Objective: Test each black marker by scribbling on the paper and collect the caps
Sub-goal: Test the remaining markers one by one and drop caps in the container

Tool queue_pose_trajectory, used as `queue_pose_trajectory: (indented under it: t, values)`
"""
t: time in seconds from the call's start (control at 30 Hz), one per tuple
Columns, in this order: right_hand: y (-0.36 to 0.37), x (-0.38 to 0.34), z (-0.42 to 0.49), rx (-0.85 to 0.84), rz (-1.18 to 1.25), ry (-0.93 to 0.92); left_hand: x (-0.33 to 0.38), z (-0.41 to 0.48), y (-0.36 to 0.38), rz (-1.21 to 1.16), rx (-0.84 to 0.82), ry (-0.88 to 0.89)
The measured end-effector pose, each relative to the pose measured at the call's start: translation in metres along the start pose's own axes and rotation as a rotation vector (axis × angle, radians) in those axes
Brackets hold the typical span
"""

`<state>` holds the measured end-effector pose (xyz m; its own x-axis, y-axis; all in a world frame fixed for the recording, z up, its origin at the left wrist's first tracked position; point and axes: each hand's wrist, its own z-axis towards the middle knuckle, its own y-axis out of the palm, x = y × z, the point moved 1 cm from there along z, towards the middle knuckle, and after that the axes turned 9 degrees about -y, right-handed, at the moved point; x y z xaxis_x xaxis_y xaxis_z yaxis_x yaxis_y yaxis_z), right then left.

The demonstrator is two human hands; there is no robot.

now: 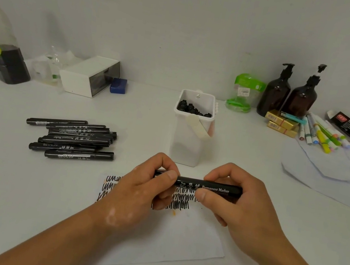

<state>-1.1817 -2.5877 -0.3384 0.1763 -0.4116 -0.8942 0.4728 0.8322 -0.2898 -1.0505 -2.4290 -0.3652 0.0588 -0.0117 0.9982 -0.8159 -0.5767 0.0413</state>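
Note:
A black permanent marker is held level above the scribbled paper. My left hand pinches its left end, where the cap sits hidden under my fingers. My right hand grips the barrel's right half. Black scribbles cover the sheet's top part. Just behind my hands, a white container holds several black caps. A pile of several black markers lies to the left on the table.
Two brown pump bottles, yellow boxes, coloured pens and light cloth fill the right. A green-lidded clear jar stands behind the container. A white box, blue object and dark-liquid bottle stand back left.

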Motion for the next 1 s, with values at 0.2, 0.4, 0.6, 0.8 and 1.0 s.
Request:
queue_pose_trajectory:
  t: [0.2, 0.4, 0.6, 0.8, 1.0]
  values:
    - [0.006, -0.002, 0.0, 0.058, 0.005, -0.038, 0.001, -0.002, 0.008, -0.099, 0.042, 0.017]
    - [0.009, -0.004, 0.0, 0.078, 0.021, -0.066, 0.003, -0.004, 0.009, -0.137, 0.054, 0.023]
    - [0.009, 0.0, 0.001, 0.071, 0.017, -0.049, -0.002, -0.001, 0.004, -0.105, 0.008, 0.005]
    - [0.008, 0.001, 0.002, 0.044, 0.209, -0.027, 0.0, 0.0, -0.006, -0.001, 0.002, 0.064]
    - [0.007, 0.001, 0.0, -0.038, 0.214, 0.007, 0.004, 0.0, -0.004, -0.126, 0.024, 0.142]
